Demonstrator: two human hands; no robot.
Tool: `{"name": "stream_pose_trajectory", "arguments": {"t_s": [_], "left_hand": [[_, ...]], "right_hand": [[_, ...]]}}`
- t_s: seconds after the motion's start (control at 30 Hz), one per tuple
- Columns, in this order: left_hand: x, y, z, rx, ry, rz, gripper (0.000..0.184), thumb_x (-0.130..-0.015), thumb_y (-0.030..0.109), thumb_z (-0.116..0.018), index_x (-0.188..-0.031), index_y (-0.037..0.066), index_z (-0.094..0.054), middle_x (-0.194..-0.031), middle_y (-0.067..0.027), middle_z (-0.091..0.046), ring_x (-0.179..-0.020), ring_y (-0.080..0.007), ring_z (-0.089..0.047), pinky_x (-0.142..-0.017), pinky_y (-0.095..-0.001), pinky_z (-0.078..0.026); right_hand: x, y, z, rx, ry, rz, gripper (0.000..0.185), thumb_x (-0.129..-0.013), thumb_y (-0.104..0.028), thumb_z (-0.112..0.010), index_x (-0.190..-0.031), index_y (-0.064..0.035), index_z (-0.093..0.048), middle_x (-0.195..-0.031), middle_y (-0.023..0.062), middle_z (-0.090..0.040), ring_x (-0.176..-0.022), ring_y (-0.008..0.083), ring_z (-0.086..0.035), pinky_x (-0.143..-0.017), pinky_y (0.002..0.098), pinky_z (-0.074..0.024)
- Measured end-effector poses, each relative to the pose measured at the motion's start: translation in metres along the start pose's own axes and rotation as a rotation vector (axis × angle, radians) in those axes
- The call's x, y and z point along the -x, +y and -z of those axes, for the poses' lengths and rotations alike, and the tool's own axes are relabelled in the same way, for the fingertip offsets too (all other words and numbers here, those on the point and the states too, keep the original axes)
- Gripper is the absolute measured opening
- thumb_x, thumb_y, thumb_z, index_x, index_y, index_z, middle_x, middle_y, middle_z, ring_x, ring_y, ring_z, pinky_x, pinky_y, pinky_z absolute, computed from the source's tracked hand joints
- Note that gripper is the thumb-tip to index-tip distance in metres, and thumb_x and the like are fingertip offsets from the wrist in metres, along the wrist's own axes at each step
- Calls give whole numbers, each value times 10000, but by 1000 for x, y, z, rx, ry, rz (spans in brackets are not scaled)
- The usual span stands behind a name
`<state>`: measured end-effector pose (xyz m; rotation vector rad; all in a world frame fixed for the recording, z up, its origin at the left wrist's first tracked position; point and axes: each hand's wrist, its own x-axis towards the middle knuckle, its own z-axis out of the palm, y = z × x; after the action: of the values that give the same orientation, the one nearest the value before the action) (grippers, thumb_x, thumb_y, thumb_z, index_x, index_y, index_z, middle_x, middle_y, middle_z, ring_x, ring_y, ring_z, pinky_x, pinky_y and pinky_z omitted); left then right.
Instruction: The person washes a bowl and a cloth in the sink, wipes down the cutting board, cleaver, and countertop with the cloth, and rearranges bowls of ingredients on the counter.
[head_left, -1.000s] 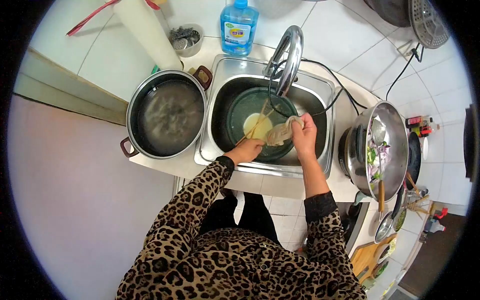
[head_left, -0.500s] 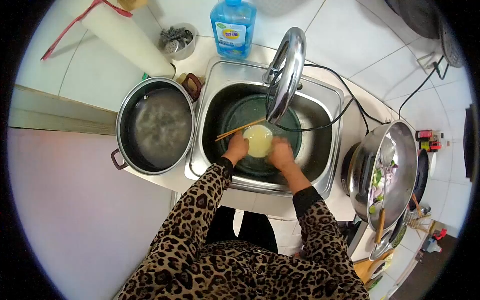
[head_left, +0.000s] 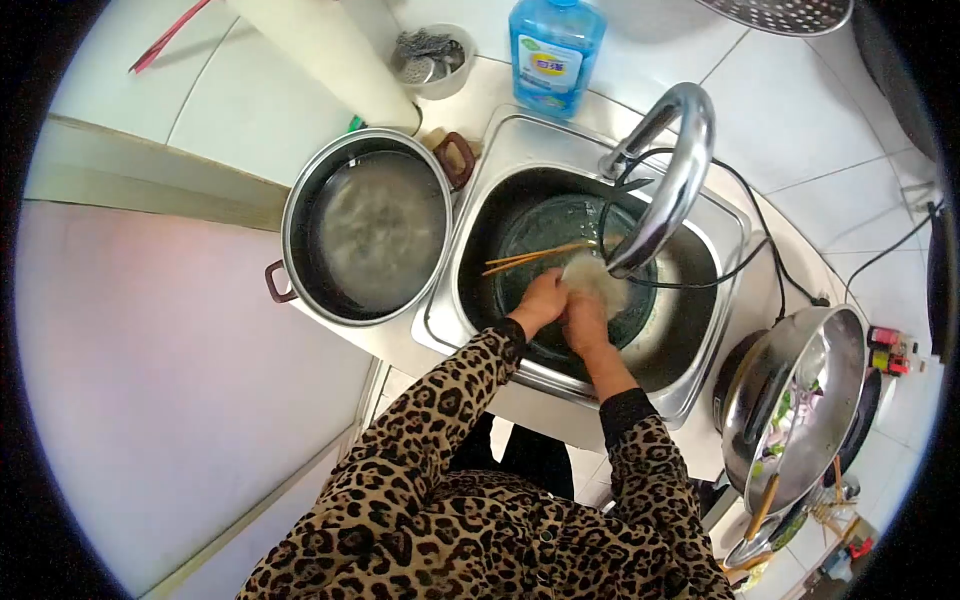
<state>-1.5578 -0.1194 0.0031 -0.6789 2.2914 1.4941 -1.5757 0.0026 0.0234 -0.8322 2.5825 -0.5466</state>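
A small pale bowl [head_left: 592,280], blurred by motion, is over the sink under the faucet spout [head_left: 640,252]. My left hand [head_left: 543,299] grips its near left side with closed fingers. My right hand [head_left: 585,320] is against the bowl's near side, its fingers smeared and partly hidden. Two wooden chopsticks [head_left: 530,259] show just beyond my left hand; whether it touches them I cannot tell. Beneath the bowl, a large dark round basin [head_left: 515,230] rests inside the steel sink [head_left: 690,340].
Left of the sink stands a large pot [head_left: 385,225] of cloudy liquid. Behind are a blue detergent bottle [head_left: 552,70] and a tub with scouring pads [head_left: 440,65]. A black cable [head_left: 765,215] loops near the faucet. At right, a steel wok [head_left: 840,350] holds food and a wooden-handled utensil [head_left: 765,505].
The camera view has shifted, so the sink appears farther right. My right hand has come in close to my left hand, and the bowl now looks tilted and blurred.
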Motion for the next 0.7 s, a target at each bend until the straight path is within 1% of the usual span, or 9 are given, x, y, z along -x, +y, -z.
{"name": "stream_pose_trajectory", "arguments": {"t_s": [0.13, 0.2, 0.3, 0.37, 0.43, 0.53, 0.6, 0.63, 0.7], "left_hand": [[12, 47, 16, 189, -154, 293, 514, -848, 294, -517, -1181, -97, -478, -1118, -260, -562, -1080, -366, -533, -891, -411, -425], [-12, 5, -10, 458, -313, 236, 490, -831, 269, -526, -1151, -102, -502, -1085, -243, -578, -1001, -340, -580, -823, -393, -453], [-9, 1, 3, 394, -351, 184, 366, -839, 192, -457, -1101, -49, -542, -1024, -201, -595, -865, -326, -622, -728, -396, -495], [23, 46, 37, 410, -376, 306, 333, -860, 170, -423, -1130, 7, -531, -992, -134, -604, -812, -243, -626, -645, -363, -542], [32, 54, 49, 381, -422, 237, 321, -867, 170, -422, -1143, 39, -522, -982, -91, -612, -776, -192, -625, -609, -336, -555], [46, 81, 54, 436, -423, 276, 373, -899, 238, -442, -1211, 36, -465, -1071, -104, -581, -845, -188, -620, -638, -346, -564], [61, 101, 52, 501, -99, 249, 402, -918, 289, -452, -1228, 34, -443, -1099, -110, -560, -914, -200, -595, -707, -336, -535], [61, 88, 46, 361, 37, -19, 387, -924, 287, -442, -1191, 8, -454, -1086, -119, -552, -948, -217, -566, -799, -327, -474], [56, 78, 46, 329, 108, -34, 407, -921, 289, -438, -1206, -2, -439, -1087, -145, -556, -956, -247, -571, -831, -334, -440]], "right_hand": [[-2, -2, 10, -349, -2, -24, 292, -668, -34, -614, -955, 12, -585, -855, 238, -610, -836, 407, -591, -732, 425, -474], [11, -14, 18, -716, 160, -110, 269, -684, -47, -620, -948, -4, -589, -897, 234, -613, -870, 402, -587, -754, 431, -468], [33, -31, 44, -542, 142, 36, 259, -702, -73, -635, -955, -30, -600, -979, 193, -609, -936, 368, -570, -827, 415, -445], [47, -19, 56, -516, 87, 82, 258, -697, -67, -632, -954, -44, -609, -991, 170, -609, -977, 341, -560, -859, 408, -430], [55, -4, 79, -94, 148, 454, 259, -673, -59, -624, -932, -80, -623, -985, 121, -606, -1041, 283, -525, -893, 401, -393], [48, -7, 82, -107, 150, 350, 245, -661, -22, -617, -898, -81, -630, -983, 83, -589, -1020, 255, -516, -830, 405, -357], [38, -25, 75, -33, 154, 349, 205, -680, -35, -605, -880, -75, -626, -972, 64, -595, -974, 271, -527, -774, 392, -363], [32, -40, 72, -224, 201, 163, 198, -685, -36, -606, -879, -70, -623, -971, 67, -594, -978, 274, -528, -776, 398, -363], [23, -67, 65, -458, 281, -85, 208, -696, -41, -612, -904, -55, -619, -985, 94, -590, -1005, 269, -529, -852, 405, -355]]}}
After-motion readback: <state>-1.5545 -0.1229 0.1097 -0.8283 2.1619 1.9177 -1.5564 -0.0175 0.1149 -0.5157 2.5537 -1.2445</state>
